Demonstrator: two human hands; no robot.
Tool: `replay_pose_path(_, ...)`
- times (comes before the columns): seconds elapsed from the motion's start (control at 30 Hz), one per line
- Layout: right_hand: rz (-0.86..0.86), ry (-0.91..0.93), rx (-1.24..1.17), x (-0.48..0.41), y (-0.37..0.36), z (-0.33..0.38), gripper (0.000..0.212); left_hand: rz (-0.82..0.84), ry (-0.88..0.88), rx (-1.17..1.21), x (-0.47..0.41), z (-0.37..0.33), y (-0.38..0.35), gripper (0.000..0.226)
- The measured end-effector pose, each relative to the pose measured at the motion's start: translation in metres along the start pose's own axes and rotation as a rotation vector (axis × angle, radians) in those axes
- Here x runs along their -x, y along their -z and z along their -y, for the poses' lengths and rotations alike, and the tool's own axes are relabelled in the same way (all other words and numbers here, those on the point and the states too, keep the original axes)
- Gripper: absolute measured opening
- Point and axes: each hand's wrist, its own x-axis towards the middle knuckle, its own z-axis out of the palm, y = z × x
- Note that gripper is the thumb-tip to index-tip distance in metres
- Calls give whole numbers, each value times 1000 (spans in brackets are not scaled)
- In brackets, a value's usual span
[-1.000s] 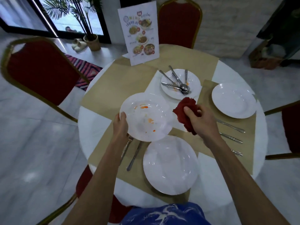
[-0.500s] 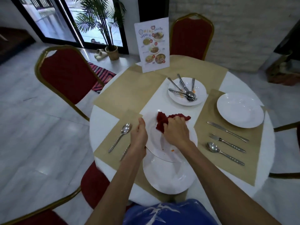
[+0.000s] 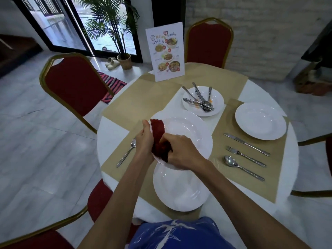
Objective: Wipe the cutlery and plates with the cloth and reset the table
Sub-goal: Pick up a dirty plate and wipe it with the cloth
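Note:
My left hand point(image 3: 145, 139) grips the left rim of a white plate point(image 3: 186, 133) held above the table. My right hand point(image 3: 183, 151) grips the red cloth point(image 3: 159, 135) and presses it on the plate's near left part. Under them a clean white plate point(image 3: 181, 187) lies on a tan placemat point(image 3: 125, 159), with a spoon point(image 3: 126, 153) to its left. Further back, a small plate point(image 3: 215, 97) carries several pieces of used cutlery point(image 3: 199, 100).
On the right placemat lie a white plate point(image 3: 260, 121), a knife point(image 3: 246, 144), a fork point(image 3: 245, 156) and a spoon point(image 3: 242, 167). A menu card point(image 3: 166, 53) stands at the far side of the round table point(image 3: 111, 130). Red chairs point(image 3: 75, 85) ring it.
The cloth has swept from the far part of the held plate to its near left side. The orange food marks seen earlier no longer show on the plate.

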Motion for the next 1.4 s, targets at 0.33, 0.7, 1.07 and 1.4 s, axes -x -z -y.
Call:
replay_pose_path(0.33, -155, -156, 434, 22, 5, -35, 18, 2, -66, 13, -3, -6, 14, 40)
replay_pose_path(0.7, -265, -27, 109, -6, 0, -15, 27, 96, -72, -51, 16, 25, -16, 55)
replay_pose_path(1.07, -132, -158, 293, 25, -16, -48, 16, -16, -126, -13, 11, 4, 9, 48)
replay_pose_path(1.4, -294, -247, 179, -15, 20, -52, 25, -29, -147, -71, 18, 2, 2, 46)
